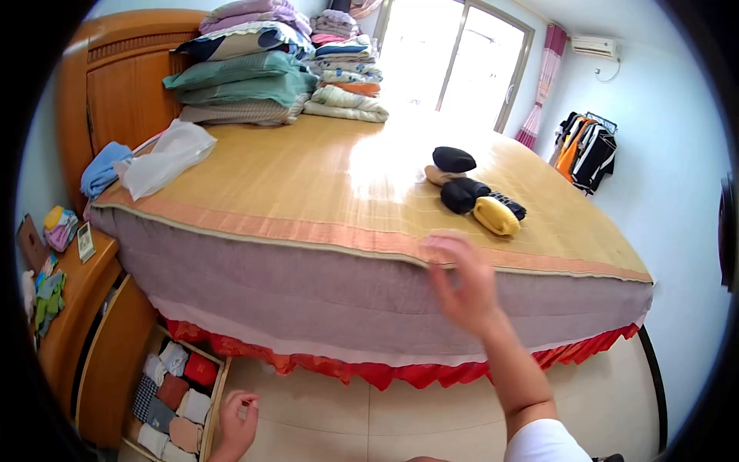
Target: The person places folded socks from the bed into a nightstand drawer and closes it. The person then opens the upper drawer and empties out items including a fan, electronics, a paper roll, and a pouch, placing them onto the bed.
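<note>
My right hand (pixel 464 285) is over the front edge of the bed, its fingers apart and nothing in them. Just beyond it on the mat lie rolled bundles: a yellow one (pixel 496 216), dark ones (pixel 460 195), a beige one (pixel 443 175) and a black one (pixel 454 159) on top. Low in the view, my left hand (pixel 237 420) has curled fingers beside the open drawer (pixel 222 385); whether it holds something is unclear. Folded items fill the drawer, among them a red one (pixel 201 369), a brown one (pixel 172 391) and several pale ones.
Stacked quilts (pixel 239 81) stand by the headboard (pixel 131 92). A translucent plastic bag (pixel 165 160) and blue cloth (pixel 105 169) lie at the bed's left corner. The nightstand (pixel 73 285) holds small items. Clothes (pixel 593 154) hang on the right wall.
</note>
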Available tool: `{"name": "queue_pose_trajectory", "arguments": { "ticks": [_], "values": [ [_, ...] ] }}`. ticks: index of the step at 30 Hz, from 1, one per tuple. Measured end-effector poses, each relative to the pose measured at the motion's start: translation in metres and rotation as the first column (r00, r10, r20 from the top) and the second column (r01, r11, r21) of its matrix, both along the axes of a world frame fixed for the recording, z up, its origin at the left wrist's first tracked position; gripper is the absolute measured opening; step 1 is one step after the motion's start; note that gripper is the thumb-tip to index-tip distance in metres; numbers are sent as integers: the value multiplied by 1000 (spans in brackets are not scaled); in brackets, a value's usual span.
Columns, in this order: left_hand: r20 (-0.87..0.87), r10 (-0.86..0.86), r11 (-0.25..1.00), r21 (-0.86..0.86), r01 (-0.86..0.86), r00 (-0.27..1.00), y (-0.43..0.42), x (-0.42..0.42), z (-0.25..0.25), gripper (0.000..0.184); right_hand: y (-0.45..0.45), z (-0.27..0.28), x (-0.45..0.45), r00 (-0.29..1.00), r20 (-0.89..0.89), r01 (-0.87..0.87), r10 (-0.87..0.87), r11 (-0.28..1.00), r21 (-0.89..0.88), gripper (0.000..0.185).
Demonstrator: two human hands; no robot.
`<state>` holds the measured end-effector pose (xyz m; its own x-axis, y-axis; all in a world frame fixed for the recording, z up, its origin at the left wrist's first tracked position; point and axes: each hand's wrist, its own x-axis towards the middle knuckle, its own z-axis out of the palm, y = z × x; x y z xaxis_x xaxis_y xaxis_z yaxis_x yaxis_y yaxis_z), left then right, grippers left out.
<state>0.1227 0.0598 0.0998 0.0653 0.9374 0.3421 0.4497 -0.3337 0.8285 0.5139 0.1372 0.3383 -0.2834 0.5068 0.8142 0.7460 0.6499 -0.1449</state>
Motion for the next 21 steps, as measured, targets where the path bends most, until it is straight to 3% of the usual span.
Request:
{"name": "queue_pose_trajectory", "arguments": {
  "ticks": [2,4,6,10,14,17,19,21],
  "values": [
    [3,-20,1000,11,20,1000,-3,18,11,8,11,22,40,976,51,205,-210,974,92,38],
    [9,-34,999,23,34,999,-2,36,21,5,20,31,77,959,-20,284,-284,956,67,40],
    [106,-100,995,-7,102,989,-1,50,30,5,24,34,104,859,51,508,-509,861,38,43],
    [82,-180,983,-4,181,980,-4,70,52,6,31,23,133,767,203,634,-609,768,-89,49],
    [120,-222,970,-73,231,968,-13,74,56,11,23,25,128,795,144,606,-589,775,-176,49],
    [173,-216,968,-95,234,961,-15,72,56,9,10,23,105,878,57,478,-475,876,-62,49],
    [223,-189,968,-118,219,956,-15,68,55,8,-3,16,73,969,58,229,-239,962,147,54],
    [308,-293,932,-122,342,905,-12,61,55,18,-18,5,34,989,106,91,-106,986,139,56]
  ]
}}
